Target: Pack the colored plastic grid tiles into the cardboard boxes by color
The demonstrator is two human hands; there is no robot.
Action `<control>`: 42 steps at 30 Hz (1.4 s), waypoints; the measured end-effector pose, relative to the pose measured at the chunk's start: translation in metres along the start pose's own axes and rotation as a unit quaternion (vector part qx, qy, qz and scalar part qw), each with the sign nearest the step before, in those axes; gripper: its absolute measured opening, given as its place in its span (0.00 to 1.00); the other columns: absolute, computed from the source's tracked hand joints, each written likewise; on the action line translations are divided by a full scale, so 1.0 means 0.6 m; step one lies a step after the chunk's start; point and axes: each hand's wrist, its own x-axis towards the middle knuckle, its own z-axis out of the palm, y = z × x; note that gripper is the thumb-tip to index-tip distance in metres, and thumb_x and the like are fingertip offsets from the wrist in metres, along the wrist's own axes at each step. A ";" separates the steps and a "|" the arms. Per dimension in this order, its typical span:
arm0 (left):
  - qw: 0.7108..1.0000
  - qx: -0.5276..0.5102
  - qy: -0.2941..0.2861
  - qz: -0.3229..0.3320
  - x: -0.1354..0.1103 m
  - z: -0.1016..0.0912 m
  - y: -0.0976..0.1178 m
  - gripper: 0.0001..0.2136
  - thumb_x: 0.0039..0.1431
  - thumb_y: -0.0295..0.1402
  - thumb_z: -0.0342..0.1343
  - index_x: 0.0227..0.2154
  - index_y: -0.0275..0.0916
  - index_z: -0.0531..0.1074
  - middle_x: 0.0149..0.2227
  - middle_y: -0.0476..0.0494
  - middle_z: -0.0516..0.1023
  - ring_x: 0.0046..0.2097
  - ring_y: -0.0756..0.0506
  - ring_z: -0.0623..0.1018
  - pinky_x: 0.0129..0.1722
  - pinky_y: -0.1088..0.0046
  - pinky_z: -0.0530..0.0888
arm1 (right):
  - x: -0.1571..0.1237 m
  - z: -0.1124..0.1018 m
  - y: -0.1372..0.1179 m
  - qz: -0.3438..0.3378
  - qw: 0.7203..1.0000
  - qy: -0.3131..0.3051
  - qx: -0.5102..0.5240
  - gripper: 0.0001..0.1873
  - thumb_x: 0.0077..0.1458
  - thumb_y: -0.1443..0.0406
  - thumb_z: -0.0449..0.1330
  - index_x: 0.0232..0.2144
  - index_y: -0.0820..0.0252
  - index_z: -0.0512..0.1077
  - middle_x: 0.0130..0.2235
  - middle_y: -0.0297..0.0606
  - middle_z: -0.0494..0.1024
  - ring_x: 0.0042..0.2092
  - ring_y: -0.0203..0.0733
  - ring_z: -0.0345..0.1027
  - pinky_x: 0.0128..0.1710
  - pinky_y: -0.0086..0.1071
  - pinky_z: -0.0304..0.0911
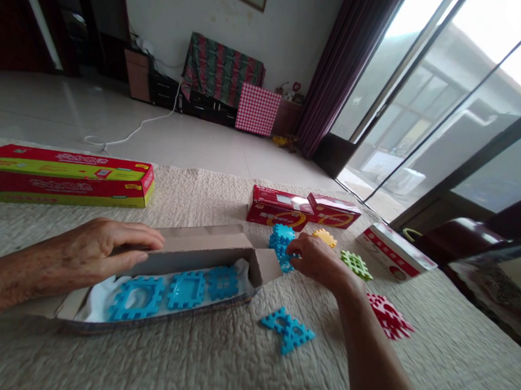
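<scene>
An open cardboard box (255,265) lies lengthwise before me, lined with white paper (101,299). Inside, several blue toothed plastic building pieces lie in a row, among them a square one with a round hole (120,305) and one with a square hole (186,289). Above the box's left part is my left hand (116,245), thumb and fingers stretched apart near the back flap (203,234). Just past the right end, my right hand (312,256) has its fingers closed at the edge of a stack of blue building pieces (280,238); the fingertips are partly hidden.
Blue triangular pieces (292,333), red pieces (390,316), a green one (356,265) and a yellow one (324,237) lie on the quilted cover (210,371). Behind are a long red-and-green box (63,176), two red boxes (280,207) and a white-and-red box (395,252).
</scene>
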 end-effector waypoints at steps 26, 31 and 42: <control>0.998 -0.037 -0.054 0.001 -0.002 -0.013 0.016 0.14 0.60 0.30 0.48 0.41 0.38 0.78 0.47 0.46 0.79 0.45 0.46 0.75 0.45 0.74 0.70 | -0.069 0.044 -0.040 0.029 0.997 -0.071 -0.001 0.14 0.43 0.61 0.65 0.33 0.60 0.69 0.36 0.42 0.74 0.36 0.43 0.68 0.35 0.33 0.61; 0.998 -0.047 -0.045 0.011 -0.004 -0.008 0.006 0.14 0.58 0.28 0.49 0.42 0.38 0.78 0.47 0.45 0.79 0.47 0.46 0.75 0.48 0.73 0.70 | -0.069 0.046 -0.014 0.017 0.999 -0.030 -0.005 0.13 0.44 0.63 0.64 0.33 0.58 0.68 0.34 0.40 0.73 0.34 0.42 0.68 0.34 0.34 0.62; 0.998 -0.051 -0.031 0.026 -0.002 -0.005 -0.005 0.15 0.56 0.30 0.48 0.41 0.42 0.79 0.43 0.46 0.80 0.45 0.46 0.77 0.46 0.72 0.71 | -0.040 -0.059 -0.135 -0.145 0.983 0.039 0.104 0.15 0.48 0.61 0.64 0.41 0.52 0.70 0.43 0.36 0.76 0.41 0.42 0.70 0.41 0.35 0.63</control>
